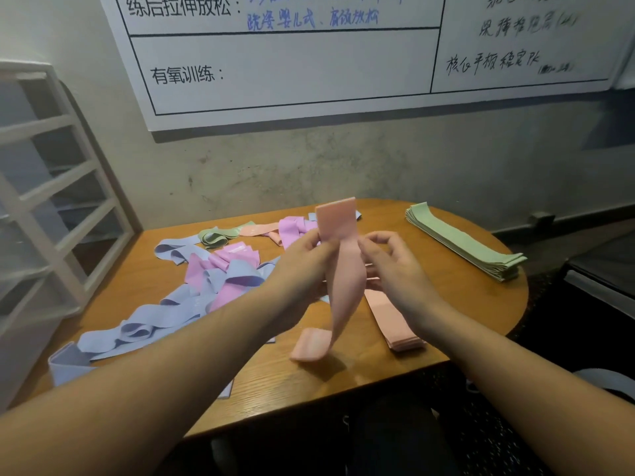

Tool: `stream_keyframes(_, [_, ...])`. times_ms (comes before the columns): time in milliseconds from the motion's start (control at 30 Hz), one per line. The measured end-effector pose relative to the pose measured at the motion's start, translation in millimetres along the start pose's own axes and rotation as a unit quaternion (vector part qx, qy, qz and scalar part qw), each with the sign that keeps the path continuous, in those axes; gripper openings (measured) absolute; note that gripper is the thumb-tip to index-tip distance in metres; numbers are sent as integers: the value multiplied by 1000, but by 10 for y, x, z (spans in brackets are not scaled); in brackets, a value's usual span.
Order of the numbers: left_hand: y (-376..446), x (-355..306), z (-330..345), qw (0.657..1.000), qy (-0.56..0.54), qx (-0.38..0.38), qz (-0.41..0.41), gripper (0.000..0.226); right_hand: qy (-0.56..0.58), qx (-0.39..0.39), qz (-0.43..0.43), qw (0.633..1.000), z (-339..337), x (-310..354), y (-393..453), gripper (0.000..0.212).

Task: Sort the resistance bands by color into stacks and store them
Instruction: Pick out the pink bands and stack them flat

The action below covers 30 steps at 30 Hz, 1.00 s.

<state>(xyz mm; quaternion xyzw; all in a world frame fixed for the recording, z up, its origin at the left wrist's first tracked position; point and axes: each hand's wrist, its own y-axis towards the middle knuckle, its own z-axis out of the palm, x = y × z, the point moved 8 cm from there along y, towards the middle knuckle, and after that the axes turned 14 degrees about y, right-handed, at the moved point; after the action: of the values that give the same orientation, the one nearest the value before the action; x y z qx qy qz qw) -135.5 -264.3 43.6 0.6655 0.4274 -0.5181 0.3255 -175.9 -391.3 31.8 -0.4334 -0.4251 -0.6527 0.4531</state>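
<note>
holding long peach-pink elastic band (340, 269) above round wooden table (446, 321): left hand (302, 259) and right hand (388, 266) pinch it near upper end, lower end curls onto tabletop. folded green band stack (464, 240) far right; peach band stack (391, 317) beneath right wrist; loose blue, purple bands (192, 286) left.

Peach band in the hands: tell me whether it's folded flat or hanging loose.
Hanging loose. Both the left hand and right hand pinch the peach band near its top; its lower end curls on the table, beside the flat peach stack.
</note>
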Motion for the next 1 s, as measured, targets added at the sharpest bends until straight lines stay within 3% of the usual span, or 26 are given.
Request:
stream_keyframes(67, [60, -60, -12, 1000, -26, -3, -2, 22, 4, 39, 33, 999, 36, -63, -20, 38])
stream_keyframes(200, [230, -141, -54, 996, -86, -25, -9, 25, -34, 85, 66, 994, 10, -111, -66, 18])
stream_keyframes(267, [317, -159, -84, 993, -103, -53, -17, 23, -54, 98, 82, 990, -24, -164, -69, 18])
stream_keyframes(500, [635, -159, -172, 987, -104, -122, -28, 18, -71, 58, 95, 991, -216, -212, -35, 18])
stream_keyframes(633, [791, -223, -240, 980, -108, -168, -12, 25, -129, 76, 117, 982, -293, -249, -37, 13])
stream_keyframes(767, [1002, -103, -192, 982, -55, -177, -42, 38, -177, 59, 123, 975, -426, -235, -63, 19])
stream_keyframes(1000, [1355, 133, 173, 982, -34, -156, -103, 26, -292, 16, 172, 941, -785, -346, -44, 13])
